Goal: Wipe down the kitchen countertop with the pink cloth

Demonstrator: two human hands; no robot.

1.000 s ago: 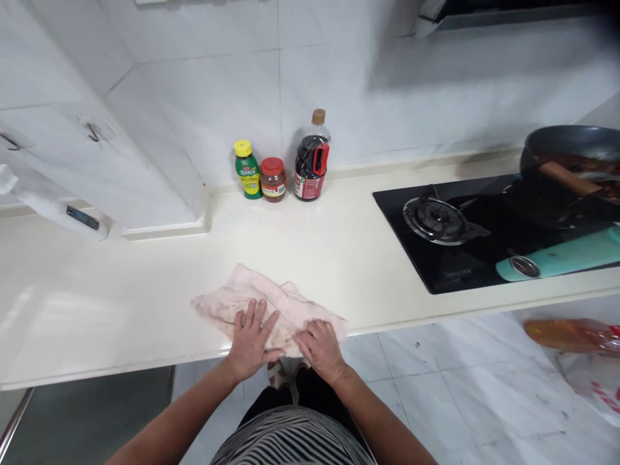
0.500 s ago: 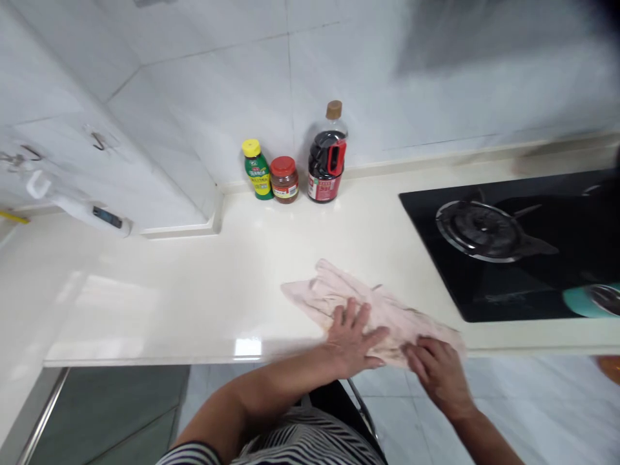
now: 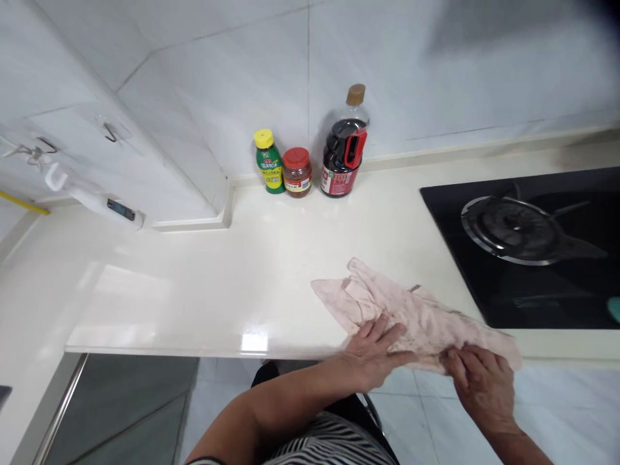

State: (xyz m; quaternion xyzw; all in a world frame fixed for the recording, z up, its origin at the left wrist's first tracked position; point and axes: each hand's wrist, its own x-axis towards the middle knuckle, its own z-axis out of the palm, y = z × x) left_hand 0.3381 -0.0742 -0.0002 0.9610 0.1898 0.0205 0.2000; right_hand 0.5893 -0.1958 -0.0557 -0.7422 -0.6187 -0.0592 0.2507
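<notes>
While pressing cloth [image 3: 411,316] onto counter [image 3: 208,290] with spread fingers of left hand [image 3: 371,358], probably pinching cloth edge with kinda hidden fingertips of right hand [image 3: 487,384].

Pale pink cloth [image 3: 378,290], stained brownish — cream counter [image 3: 203,284], black hob [image 3: 513,297] — shirt [image 3: 334,445] striped black and white.

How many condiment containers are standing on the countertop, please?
3, near the wall: yellow-capped green bottle left, red-lidded jar middle, brown-capped bottle of dark liquid right.
</notes>
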